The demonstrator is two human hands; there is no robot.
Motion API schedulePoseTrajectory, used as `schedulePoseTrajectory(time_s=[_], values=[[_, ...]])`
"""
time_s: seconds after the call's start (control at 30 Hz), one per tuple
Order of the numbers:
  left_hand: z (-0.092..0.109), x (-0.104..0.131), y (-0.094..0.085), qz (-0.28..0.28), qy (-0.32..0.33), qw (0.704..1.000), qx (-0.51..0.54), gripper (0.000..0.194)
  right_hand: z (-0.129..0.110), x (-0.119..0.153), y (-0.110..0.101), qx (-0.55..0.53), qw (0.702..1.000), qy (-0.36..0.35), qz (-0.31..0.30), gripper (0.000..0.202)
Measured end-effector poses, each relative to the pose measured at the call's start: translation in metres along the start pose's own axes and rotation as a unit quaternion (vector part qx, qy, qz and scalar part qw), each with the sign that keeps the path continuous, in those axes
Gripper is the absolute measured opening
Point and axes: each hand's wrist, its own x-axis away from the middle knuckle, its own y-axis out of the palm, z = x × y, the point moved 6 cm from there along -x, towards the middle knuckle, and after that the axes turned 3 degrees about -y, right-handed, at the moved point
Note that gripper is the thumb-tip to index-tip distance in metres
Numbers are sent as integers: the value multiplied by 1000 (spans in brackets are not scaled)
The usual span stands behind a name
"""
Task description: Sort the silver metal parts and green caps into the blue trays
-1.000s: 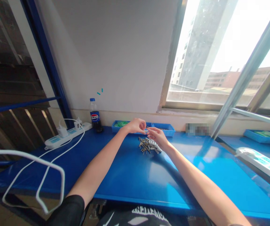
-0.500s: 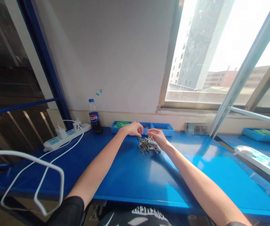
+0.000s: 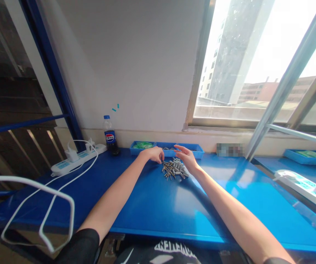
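Room lies before the pile (image 3: 175, 170); the blue tray (image 3: 196, 154) blocks behind.

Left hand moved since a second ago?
Yes. Judged against the blue tray, the left hand has shifted left and lower in the picture, to the edge of the thin rods.

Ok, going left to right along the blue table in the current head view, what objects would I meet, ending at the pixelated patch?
White power strip → cola bottle → green item in the tray's left compartment → thin rods → gray pieces → pixelated patch.
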Motion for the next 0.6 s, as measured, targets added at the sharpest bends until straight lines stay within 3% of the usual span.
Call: schedulePoseTrajectory(time_s=[0.17,0.4,0.6], values=[[-3,-5,6,9,-12,1000,-5,24,3,0,-7,14,999,34,35,33],[-11,-9,14,-11,-35,999,-4,13,1,3,-5,13,998,51,28,29],[-10,-4,5,5,-19,1000,-10,10,4,3,-5,6,998,62,27,30]])
